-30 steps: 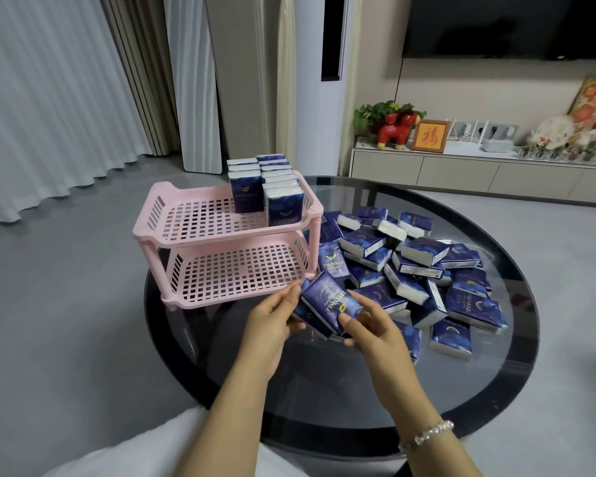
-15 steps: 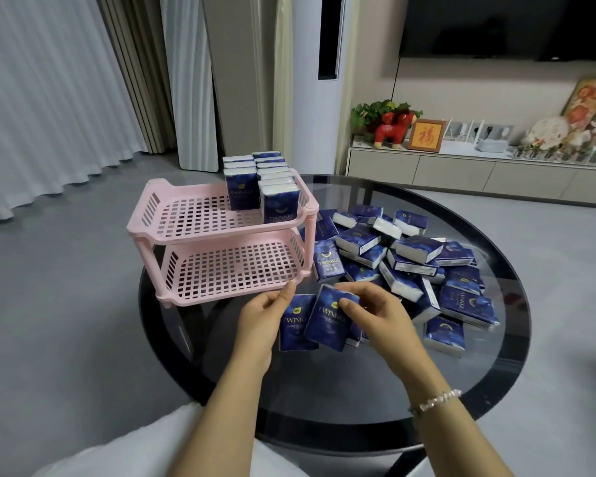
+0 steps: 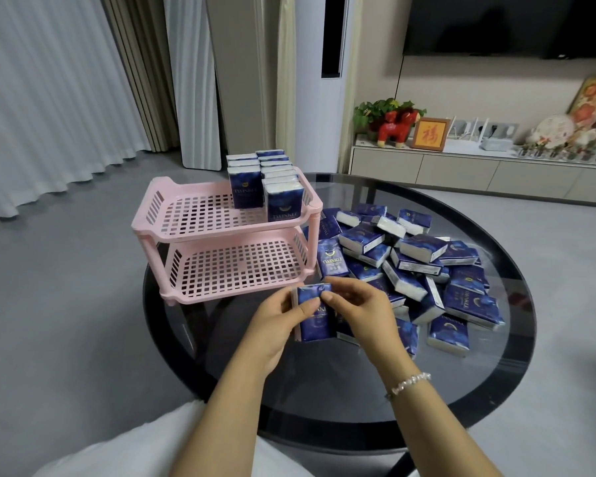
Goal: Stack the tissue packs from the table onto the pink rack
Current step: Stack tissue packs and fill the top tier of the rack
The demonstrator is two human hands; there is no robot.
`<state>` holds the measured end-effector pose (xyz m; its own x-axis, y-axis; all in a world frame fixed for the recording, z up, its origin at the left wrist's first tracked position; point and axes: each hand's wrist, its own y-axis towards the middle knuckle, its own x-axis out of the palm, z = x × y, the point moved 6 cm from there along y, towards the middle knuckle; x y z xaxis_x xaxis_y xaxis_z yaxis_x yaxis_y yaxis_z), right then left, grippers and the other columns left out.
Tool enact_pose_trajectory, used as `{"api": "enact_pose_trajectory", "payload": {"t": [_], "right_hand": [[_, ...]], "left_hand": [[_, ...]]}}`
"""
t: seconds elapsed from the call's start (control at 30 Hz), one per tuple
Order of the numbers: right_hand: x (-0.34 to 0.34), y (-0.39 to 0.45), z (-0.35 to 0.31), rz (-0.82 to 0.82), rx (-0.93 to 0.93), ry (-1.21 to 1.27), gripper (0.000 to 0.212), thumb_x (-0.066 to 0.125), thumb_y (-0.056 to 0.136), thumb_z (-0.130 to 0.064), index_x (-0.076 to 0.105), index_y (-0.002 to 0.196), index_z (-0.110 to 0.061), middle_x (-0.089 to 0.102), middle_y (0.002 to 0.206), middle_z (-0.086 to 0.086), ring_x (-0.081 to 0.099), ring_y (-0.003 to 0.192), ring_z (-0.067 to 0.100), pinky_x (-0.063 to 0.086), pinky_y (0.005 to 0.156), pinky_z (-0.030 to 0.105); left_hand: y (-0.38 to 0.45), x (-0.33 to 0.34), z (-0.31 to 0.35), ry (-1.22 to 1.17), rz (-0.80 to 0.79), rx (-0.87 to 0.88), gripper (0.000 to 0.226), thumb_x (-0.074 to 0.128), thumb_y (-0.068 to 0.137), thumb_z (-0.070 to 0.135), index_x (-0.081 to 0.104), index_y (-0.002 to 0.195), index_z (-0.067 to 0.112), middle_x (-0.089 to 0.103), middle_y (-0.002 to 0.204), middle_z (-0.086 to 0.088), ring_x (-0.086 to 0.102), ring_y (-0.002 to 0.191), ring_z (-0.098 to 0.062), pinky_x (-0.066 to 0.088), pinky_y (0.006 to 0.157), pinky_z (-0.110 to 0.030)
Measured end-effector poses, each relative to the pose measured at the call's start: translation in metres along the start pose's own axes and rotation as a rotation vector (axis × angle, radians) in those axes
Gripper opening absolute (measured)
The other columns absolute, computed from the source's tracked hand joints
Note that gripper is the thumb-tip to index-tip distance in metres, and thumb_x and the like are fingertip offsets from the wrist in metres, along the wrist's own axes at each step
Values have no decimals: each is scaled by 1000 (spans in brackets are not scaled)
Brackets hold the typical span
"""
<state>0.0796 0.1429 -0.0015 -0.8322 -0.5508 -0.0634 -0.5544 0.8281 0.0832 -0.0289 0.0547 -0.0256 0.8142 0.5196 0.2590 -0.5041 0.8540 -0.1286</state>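
Both hands meet over the near middle of the round dark glass table [image 3: 221, 356], just in front of the two-tier pink plastic rack [image 3: 172, 232] with its slotted shelves. Between them stands an upright stack of dark blue tissue packs [image 3: 315, 318] with white edges and gold lettering. The left hand [image 3: 276, 325] wraps the stack's left side, thumb laid across the front face and fingers curled behind. The right hand [image 3: 362, 304] grips the right side, its thumb pressed on the top front beside the left thumb and its fingers bent over the top edge. A white beaded bracelet [image 3: 408, 383] circles the right wrist.

The rack sits on the table's left edge. On the right end of its upper shelf, two rows of the same packs [image 3: 267, 182] stand upright, one behind another; the lower shelf [image 3: 234, 266] shows only its grid. A loose heap of blue packs [image 3: 420, 259] covers the right half of the table, touching the rack's right legs.
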Motion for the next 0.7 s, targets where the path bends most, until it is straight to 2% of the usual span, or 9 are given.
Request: {"api": "enact_pose_trajectory", "payload": {"t": [0.1, 0.17, 0.23, 0.37, 0.43, 0.5, 0.6, 0.7], "right_hand": [[-15, 2, -3, 54, -10, -98, 17, 67, 85, -9, 71, 96, -21, 71, 84, -6, 63, 68, -5, 50, 67, 12], [-28, 3, -4, 71, -16, -386, 18, 66, 86, -13, 72, 102, -19, 72, 93, -2, 66, 81, 4, 51, 76, 19], [-31, 4, -3, 1, -16, -664, 23, 66, 85, -15, 70, 108, -13, 71, 101, 3, 64, 92, 15, 47, 81, 23], [-16, 5, 2, -217, -59, -1046, 26, 66, 83, -23, 67, 106, -12, 65, 101, 9, 47, 102, 27, 35, 74, 29], [-9, 6, 7, -259, -51, -1157, 26, 64, 82, -24, 65, 105, -12, 65, 100, 8, 40, 98, 26, 33, 71, 31], [-5, 8, 12, -232, -36, -1218, 28, 61, 81, -23, 61, 107, -11, 66, 99, 7, 39, 100, 25, 38, 72, 31], [0, 12, 11, -201, -26, -1242, 33, 61, 81, -26, 55, 109, -10, 65, 100, 7, 42, 105, 26, 44, 74, 33], [4, 15, 8, -273, -10, -1308, 48, 69, 76, -34, 53, 114, -10, 57, 110, 9, 40, 109, 28, 42, 84, 33]], "left_hand": [[4, -9, 0, -104, 94, 31, 23, 57, 89, 1, 63, 111, 6, 71, 106, -6, 66, 95, -17, 52, 89, -32], [6, -17, 1, -135, 162, 42, 21, 57, 90, 1, 62, 109, 7, 70, 105, -5, 66, 92, -14, 51, 90, -31], [8, -22, 1, -123, 207, 43, 19, 57, 90, 1, 62, 106, 9, 69, 103, -4, 65, 88, -13, 51, 88, -31], [9, -23, -2, -104, 223, 46, 18, 58, 89, 2, 63, 104, 11, 69, 101, -3, 65, 87, -12, 52, 84, -29], [9, -25, -2, -113, 230, 41, 16, 60, 89, 3, 63, 101, 13, 69, 100, -3, 65, 87, -13, 52, 85, -30], [9, -26, -2, -109, 232, 42, 17, 61, 88, 4, 64, 102, 14, 70, 103, -3, 65, 90, -14, 51, 89, -33], [9, -29, -3, -92, 246, 35, 24, 62, 88, 6, 63, 111, 12, 69, 109, -3, 65, 96, -16, 50, 95, -38], [10, -31, -3, -108, 267, 38, 36, 63, 88, 7, 58, 123, 8, 67, 118, -6, 64, 102, -18, 48, 99, -41]]}}
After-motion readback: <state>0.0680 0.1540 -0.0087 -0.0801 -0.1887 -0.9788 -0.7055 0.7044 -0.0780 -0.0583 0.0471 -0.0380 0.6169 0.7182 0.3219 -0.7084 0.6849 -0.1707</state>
